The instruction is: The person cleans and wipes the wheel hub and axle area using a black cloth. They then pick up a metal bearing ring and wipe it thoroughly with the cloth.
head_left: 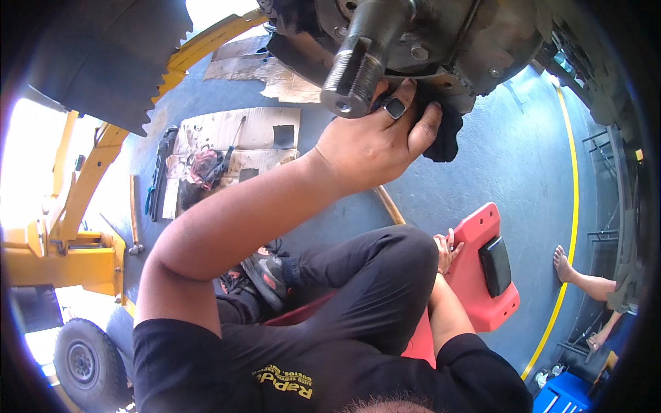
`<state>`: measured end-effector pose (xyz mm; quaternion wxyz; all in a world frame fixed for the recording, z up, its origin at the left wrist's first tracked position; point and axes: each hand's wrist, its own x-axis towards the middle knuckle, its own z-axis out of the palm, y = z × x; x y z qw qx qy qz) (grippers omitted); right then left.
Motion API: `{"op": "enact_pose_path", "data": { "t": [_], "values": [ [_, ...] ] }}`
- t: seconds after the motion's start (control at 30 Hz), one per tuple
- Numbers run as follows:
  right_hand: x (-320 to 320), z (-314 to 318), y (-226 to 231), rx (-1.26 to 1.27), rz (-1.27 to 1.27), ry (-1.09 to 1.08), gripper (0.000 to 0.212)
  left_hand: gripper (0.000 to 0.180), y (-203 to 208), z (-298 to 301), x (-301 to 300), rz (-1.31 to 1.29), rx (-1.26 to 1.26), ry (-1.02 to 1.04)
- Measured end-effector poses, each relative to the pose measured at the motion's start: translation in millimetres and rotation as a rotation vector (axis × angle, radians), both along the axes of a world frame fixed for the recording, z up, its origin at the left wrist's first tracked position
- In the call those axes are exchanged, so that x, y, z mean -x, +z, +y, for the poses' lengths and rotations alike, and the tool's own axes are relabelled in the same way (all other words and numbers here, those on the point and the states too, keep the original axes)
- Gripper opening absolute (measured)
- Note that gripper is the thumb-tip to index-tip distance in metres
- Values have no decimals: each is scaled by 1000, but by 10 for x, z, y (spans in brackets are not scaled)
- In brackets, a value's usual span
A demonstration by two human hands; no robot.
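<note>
Up at the greasy metal hub assembly (475, 38), my left hand (372, 141) presses a black cloth (446, 138) against its underside. The fingers are closed on the cloth, with some fingertips hidden behind the metal. A dark square-faced ring shows on that hand. Just beside it, a thick threaded shaft (354, 72) juts down toward me. Lower right, my right hand (446, 252) rests at the edge of a red creeper board (475, 268) with its fingers apart, holding nothing. A black pad (496, 266) is fixed to the board.
Stained cardboard (268, 117) with tools and a crumpled rag (205, 168) lies on the blue floor. A hammer (134, 227) is further left, near a yellow machine (69, 261). A wooden handle (390, 205) lies below my left hand. Another person's bare foot (563, 265) is at the right.
</note>
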<state>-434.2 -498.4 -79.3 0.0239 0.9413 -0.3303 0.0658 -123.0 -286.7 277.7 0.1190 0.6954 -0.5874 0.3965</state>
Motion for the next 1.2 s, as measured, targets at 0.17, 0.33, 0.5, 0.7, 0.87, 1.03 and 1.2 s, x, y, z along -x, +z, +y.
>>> {"op": "enact_pose_path", "data": {
  "t": [0.17,0.33,0.5,0.7,0.87,1.03,1.2],
  "values": [
    [-6,-46,-24,-23,0,-6,23,42,160,179,-160,-122,-208,31],
    [89,-100,-63,53,-2,4,22,24,438,510,88,-176,-707,104],
    [-36,7,-27,-6,5,-11,21,31,367,967,-158,-147,-581,8],
    [46,-60,-137,62,2,6,21,49,378,394,-47,-158,-54,-167],
    [78,-83,-120,11,-2,-6,20,54,126,-19,-3,211,-85,27],
    [-11,6,-87,-5,30,-3,15,35,82,37,45,175,-110,168],
    [57,-57,-166,8,-32,5,10,28,201,161,-15,197,-178,236]
  ]
}}
